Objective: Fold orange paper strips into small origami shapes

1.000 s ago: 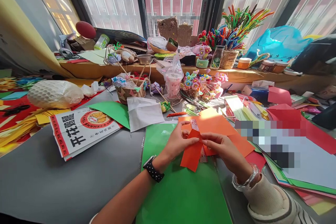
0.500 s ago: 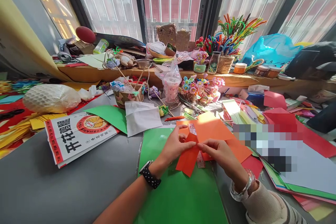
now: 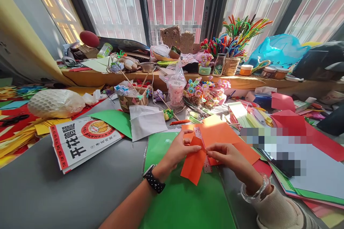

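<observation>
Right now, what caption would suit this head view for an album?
Both hands, left hand and right hand, pinch an orange paper strip above a green sheet on a cluttered craft table.

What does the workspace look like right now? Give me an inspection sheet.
Surface: grey table, a green sheet under the hands.
Job's things: small orange paper, pinched at its top edge by both hands; a ruler lies under it on a bigger orange sheet.
Clutter: printed bag, white paper, red sheets, netted bundle, basket, paper flowers.
Grippers: left hand and right hand both grip the paper.
Cables: nothing seen.
Surroundings: crowded sill, barred window, blue plastic bag.
</observation>
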The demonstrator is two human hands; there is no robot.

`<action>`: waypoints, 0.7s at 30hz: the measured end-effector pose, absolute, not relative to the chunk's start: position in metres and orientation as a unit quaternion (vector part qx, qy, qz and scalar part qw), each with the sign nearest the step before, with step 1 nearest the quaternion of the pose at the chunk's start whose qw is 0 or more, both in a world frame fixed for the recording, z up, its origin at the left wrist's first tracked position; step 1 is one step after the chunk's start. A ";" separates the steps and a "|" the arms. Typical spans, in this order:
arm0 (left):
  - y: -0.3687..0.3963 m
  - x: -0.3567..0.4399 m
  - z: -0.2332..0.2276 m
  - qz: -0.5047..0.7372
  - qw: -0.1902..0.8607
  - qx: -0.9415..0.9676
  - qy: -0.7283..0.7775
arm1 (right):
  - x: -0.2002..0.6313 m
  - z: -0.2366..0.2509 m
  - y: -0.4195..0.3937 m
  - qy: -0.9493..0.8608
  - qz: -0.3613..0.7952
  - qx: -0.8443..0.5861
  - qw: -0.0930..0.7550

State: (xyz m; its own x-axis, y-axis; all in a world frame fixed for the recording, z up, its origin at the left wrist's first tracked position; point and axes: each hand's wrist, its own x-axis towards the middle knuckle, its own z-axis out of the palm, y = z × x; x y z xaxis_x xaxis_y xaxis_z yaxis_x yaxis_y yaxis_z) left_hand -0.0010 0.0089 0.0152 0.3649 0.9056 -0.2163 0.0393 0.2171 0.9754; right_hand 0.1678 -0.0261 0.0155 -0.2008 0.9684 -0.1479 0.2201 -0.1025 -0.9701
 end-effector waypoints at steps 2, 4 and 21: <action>0.009 -0.001 0.015 0.338 0.641 0.527 0.444 | 0.167 0.015 -0.026 -0.564 0.524 -0.533 0.351; 0.008 -0.001 0.015 0.336 0.648 0.526 0.436 | 0.166 0.013 -0.025 -0.564 0.513 -0.539 0.357; 0.011 -0.002 0.012 0.314 0.669 0.531 0.415 | 0.169 0.012 -0.028 -0.554 0.558 -0.507 0.353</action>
State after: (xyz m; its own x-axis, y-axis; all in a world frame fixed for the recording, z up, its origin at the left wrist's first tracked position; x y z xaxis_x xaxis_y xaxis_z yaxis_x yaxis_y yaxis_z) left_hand -0.0023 0.0106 0.0115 0.4584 0.8607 -0.2215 0.0209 0.2387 0.9709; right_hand 0.1692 -0.0277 0.0124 -0.2366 0.9559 -0.1738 0.1681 -0.1359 -0.9764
